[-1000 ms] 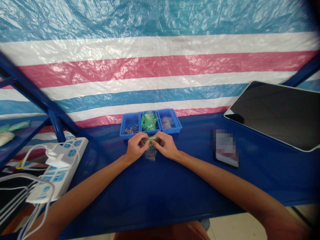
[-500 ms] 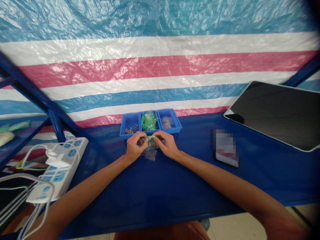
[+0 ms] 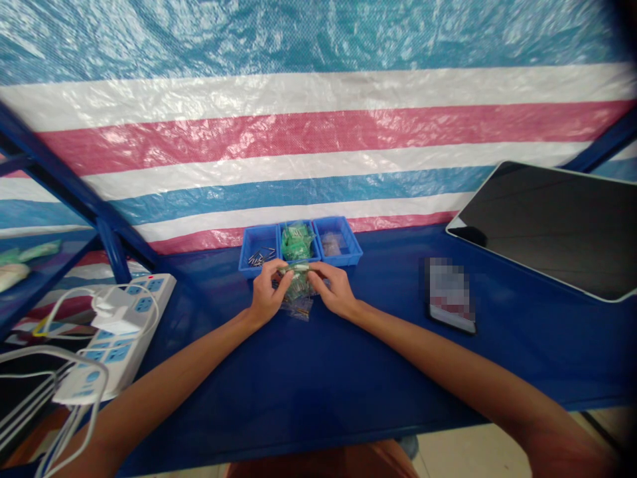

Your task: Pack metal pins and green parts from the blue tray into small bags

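Observation:
Between my two hands is a small clear bag with a green tint, pinched at its upper edge. My left hand grips its left side and my right hand its right side. Just below it, a clear bag with small brass-coloured pieces lies on the table. Behind my hands stand three blue bins in a row: the left bin holds loose metal pins, the middle one green bags, and the right bin clear bags.
On the blue table, a phone lies to the right, near a large dark-screened device. A white power strip with cables is at the left. Behind hangs a striped sheet.
The greenish bag now shows more of its surface between my hands. My left fingers have shifted slightly, with the thumb lower.

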A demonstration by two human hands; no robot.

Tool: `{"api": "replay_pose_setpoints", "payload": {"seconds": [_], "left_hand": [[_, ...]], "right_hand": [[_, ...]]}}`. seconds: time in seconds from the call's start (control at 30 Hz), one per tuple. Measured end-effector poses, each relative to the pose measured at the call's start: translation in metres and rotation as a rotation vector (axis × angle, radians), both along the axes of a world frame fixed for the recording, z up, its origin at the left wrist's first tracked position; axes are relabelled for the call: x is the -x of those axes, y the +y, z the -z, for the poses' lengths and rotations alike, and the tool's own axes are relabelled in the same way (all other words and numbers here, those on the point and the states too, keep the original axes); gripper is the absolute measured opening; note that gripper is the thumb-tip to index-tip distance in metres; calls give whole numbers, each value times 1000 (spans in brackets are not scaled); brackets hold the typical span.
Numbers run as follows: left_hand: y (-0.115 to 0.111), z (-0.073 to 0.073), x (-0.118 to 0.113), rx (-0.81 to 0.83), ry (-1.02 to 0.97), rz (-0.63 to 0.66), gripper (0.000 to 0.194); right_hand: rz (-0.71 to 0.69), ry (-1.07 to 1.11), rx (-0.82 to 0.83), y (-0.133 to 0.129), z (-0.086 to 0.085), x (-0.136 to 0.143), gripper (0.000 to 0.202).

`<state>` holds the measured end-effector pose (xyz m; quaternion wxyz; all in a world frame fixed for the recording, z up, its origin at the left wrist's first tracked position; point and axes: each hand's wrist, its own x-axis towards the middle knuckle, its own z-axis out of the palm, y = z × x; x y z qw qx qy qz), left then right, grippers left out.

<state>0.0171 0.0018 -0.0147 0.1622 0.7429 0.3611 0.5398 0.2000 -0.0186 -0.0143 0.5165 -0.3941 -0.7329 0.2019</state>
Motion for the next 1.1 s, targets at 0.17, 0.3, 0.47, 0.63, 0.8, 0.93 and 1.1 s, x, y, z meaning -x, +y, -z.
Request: {"api": "replay_pose_setpoints", "payload": {"seconds": [0.17,0.3,0.47,0.63,0.8,0.93,1.1], "left_hand": [[1,1,0,57,-71,39,20],[1,1,0,125,-116,110,22],[1,0,2,172,-133,134,18],[-1,-2,3,181,-149,190,14],[-5,-10,3,137,-11,226,27],[-5,-19,1,6,160,72,19],[-6,-21,-2,-28,150,67,15]], "right_hand": [[-49,103,18,2,7,0,32],[-37,75,-23,3,6,3,35],[-32,5,-58,4,3,2,26],[-11,13,-57,3,0,1,17],[31,22,-82,2,-4,2,15],[54,11,-85,3,-3,3,16],[70,-2,-88,5,-2,2,19]]}}
